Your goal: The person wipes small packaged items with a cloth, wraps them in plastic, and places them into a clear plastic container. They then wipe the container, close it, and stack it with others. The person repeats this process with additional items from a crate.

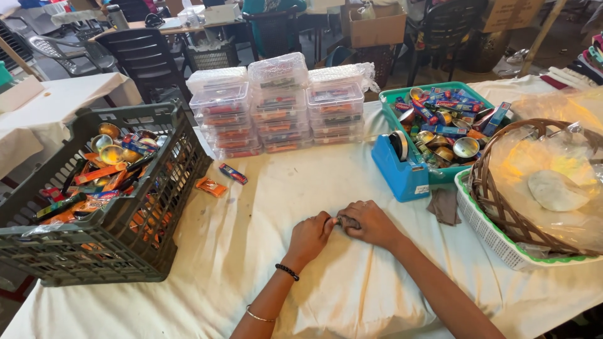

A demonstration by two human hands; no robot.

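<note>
Both hands, the left hand (309,237) and the right hand (370,223), pinch together one small dark object (340,220) on the white tablecloth (352,295), in front of the blue tape dispenser (399,168), probably to steady it.

We have both forearms reaching in from the lower edge, converging at the middle. Our left hand (309,236) is curled, knuckles up, its wrist ringed by a dark band and a thin bangle. Our right hand (370,223) meets it, fingertips pinched together against the left's.
</note>
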